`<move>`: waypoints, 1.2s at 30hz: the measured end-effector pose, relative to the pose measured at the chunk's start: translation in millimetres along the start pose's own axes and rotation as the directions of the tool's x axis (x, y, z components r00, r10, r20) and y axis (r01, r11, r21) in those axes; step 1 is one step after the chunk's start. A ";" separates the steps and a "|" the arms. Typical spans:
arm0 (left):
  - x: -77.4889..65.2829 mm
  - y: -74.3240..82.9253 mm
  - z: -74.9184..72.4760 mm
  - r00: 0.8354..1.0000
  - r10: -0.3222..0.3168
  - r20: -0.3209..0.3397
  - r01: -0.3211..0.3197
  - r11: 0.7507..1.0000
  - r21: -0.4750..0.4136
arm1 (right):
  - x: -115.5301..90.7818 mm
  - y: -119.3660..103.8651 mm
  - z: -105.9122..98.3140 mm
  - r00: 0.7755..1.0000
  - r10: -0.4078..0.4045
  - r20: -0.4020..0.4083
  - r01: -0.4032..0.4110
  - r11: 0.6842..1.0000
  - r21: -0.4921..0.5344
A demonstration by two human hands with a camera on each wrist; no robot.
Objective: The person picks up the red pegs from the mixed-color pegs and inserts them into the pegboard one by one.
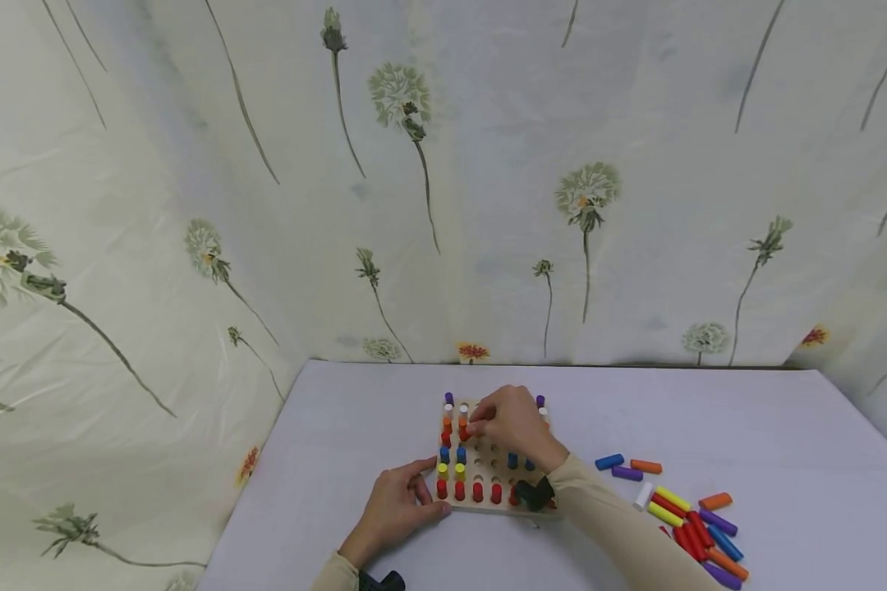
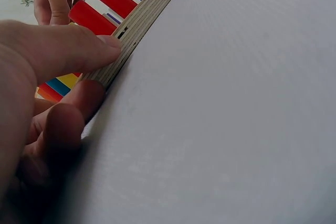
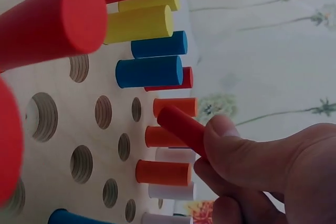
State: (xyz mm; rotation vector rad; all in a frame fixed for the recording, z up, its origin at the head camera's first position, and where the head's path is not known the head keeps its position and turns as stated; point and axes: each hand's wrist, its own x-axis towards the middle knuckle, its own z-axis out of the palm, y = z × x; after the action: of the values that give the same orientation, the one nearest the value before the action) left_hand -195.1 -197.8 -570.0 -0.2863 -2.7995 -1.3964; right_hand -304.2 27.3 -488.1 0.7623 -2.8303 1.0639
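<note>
A wooden pegboard (image 1: 485,507) with rows of coloured pegs lies on the table. My left hand (image 1: 395,502) grips its near left corner, the thumb (image 2: 79,51) on the front edge and the fingers round the side. Over the board's left part, my right hand (image 1: 516,423) pinches a red peg (image 3: 181,129) between thumb and fingers. The peg is tilted, its lower end close to the orange pegs (image 3: 163,173) and above uncovered holes (image 3: 103,112). Red pegs (image 1: 477,492) line the front row, with yellow pegs (image 1: 460,472) and blue pegs (image 1: 461,455) behind.
Loose pegs lie right of the board: a pile with red pegs (image 1: 693,538), yellow pegs (image 1: 665,515) and other colours, plus a blue peg (image 1: 609,462) and others nearer the board. A flower-patterned curtain (image 1: 488,205) hangs behind the white table (image 1: 369,410).
</note>
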 end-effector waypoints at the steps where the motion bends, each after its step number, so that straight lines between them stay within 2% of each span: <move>1: -0.1 -0.2 -0.1 1.000 0.000 0.000 0.000 1.000 -0.002 | 0.8 0.4 1.7 1.000 -0.001 0.006 0.001 1.000 -0.010; 8: 0.0 -0.7 0.8 1.000 0.001 0.004 -0.001 1.000 -0.020 | 3.4 -0.4 11.2 0.997 0.049 0.066 -0.046 0.998 -0.049; 15: -2.1 1.3 0.2 1.000 -0.013 0.010 0.013 1.000 -0.009 | 2.9 -8.7 13.9 0.997 -0.016 0.082 0.023 0.996 -0.087; 20: -1.2 1.0 0.0 1.000 0.001 -0.005 -0.001 1.000 0.007 | 6.1 -13.3 15.9 0.992 -0.022 0.124 0.035 0.995 -0.099; 23: -0.8 0.3 0.9 1.000 0.010 -0.003 -0.010 1.000 -0.006 | 7.0 -14.2 18.7 0.991 -0.028 0.128 0.043 0.993 -0.113; 30: -1.3 -0.8 1.9 1.000 0.007 0.002 -0.007 1.000 -0.007 | 4.2 -14.3 22.2 0.992 0.037 0.124 -0.024 0.994 -0.106; 36: -0.1 0.0 -1.4 1.000 0.015 -0.003 -0.015 1.000 -0.002 | 6.0 -14.6 22.4 0.994 0.040 0.103 -0.029 0.995 -0.097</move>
State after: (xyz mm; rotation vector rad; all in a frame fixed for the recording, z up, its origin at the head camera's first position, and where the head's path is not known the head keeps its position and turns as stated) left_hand -195.1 -198.9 -569.1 -0.3040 -2.7878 -1.3950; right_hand -299.6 1.2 -495.2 0.7866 -2.9678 0.9107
